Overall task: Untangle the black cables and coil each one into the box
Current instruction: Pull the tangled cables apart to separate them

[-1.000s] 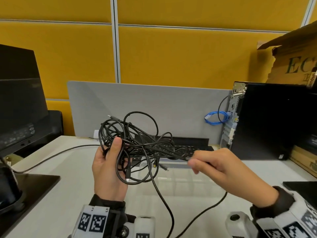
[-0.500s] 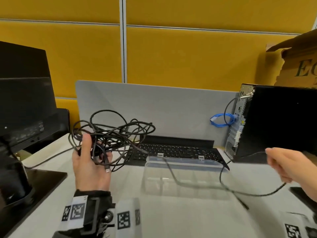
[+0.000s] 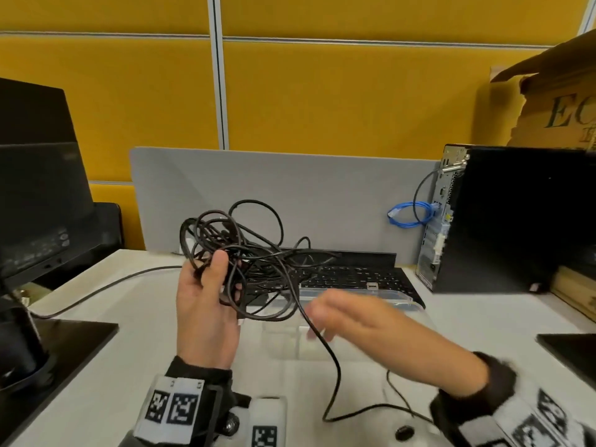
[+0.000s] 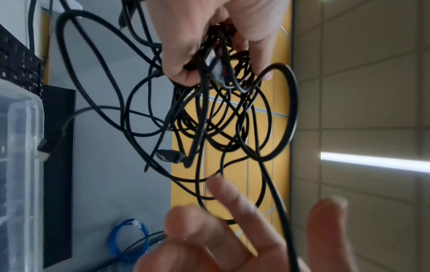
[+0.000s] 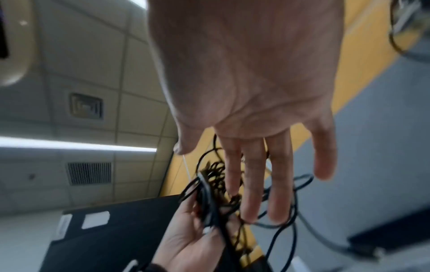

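Above the clear box [image 3: 348, 317] we are gripping the soft, light black cables [image 3: 245, 253] in our left hand [image 3: 206, 304], while our right hand [image 3: 351, 314], fingers straight and empty, is reaching for a loose strand, probably the best hold.

From my head camera the desk scene is evenly and brightly lit, with no hard shadows; only a soft dark patch lies under the monitor base [image 3: 58, 343]. My right hand [image 3: 351, 321] smears with motion blur, its fingertips dissolving, while my left hand [image 3: 206, 304] stays fairly sharp. Straight lines of the yellow partition [image 3: 354, 91] bow towards the frame edges from the wide lens. In both wrist views a ceiling light strip [image 4: 374, 162] glares white and blows out. There the tangled cables [image 4: 221, 119] are mildly blurred, and the near fingers [image 4: 232, 230] loom large and out of focus.
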The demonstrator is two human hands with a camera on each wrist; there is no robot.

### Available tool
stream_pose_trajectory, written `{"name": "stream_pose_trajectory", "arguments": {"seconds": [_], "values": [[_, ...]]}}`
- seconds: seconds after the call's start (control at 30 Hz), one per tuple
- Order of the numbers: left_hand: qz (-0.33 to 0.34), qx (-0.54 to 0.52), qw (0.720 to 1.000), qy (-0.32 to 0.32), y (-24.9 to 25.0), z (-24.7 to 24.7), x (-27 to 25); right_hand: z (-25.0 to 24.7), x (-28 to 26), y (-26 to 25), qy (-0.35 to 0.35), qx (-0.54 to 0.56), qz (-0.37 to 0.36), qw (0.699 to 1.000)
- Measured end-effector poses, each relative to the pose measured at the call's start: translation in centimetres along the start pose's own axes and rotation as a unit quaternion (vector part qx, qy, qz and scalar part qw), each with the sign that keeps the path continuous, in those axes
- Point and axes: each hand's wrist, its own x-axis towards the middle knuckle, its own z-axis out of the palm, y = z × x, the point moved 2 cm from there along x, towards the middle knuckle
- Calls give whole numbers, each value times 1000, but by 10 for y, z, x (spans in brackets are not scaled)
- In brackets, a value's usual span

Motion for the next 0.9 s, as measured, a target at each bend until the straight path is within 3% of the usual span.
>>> {"name": "stream_pose_trajectory", "arguments": {"seconds": [0.07,0.13,0.23,0.3,0.43,0.5,0.77,0.9], "values": [[-5,8,1000,-26,-2,4,-3,11,3,4,-62,77,-16,995],[-14,-1,999,-50,-3,4,-4,4,1,11,-59,142,-7,988],[-22,3,996,-85,-2,4,-4,-26,-11,20,67,166,38,983],[-17,25,992,-119,-2,7,-6,-47,-19,19,163,165,29,972],[-23,41,982,-185,-4,13,-13,-61,-24,8,297,52,-37,953],[-29,43,980,-194,-5,12,-12,-62,-23,4,330,-21,-79,940],[-19,116,966,-231,-8,12,-14,-55,-14,-5,302,-205,-92,926],[-19,105,965,-240,-6,14,-16,-53,-10,-6,322,-290,-69,898]]}}
